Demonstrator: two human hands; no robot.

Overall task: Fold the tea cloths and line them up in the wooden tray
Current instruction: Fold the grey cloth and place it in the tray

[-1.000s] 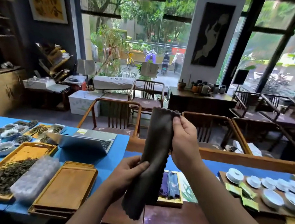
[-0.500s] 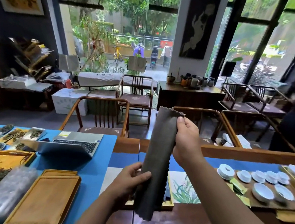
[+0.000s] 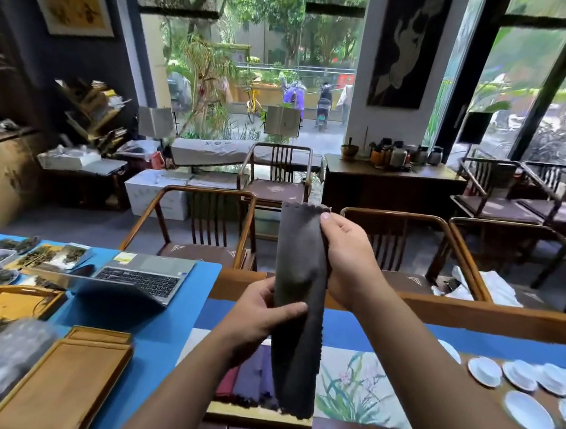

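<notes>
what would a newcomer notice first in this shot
A long dark grey cloth with scalloped edges hangs mid-frame, pinched at its top by the right hand and midway by the left hand. Below it lies a wooden tray with folded cloths; white porcelain cups sit far right.

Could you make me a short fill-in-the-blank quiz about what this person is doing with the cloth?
1. The dark cloth is held by ____ hands.
2. The right hand grips the cloth's ____ end.
3. The laptop rests on a ____ table covering.
4. The white cups sit to the person's ____.

Missing words: two; top; blue; right
</notes>
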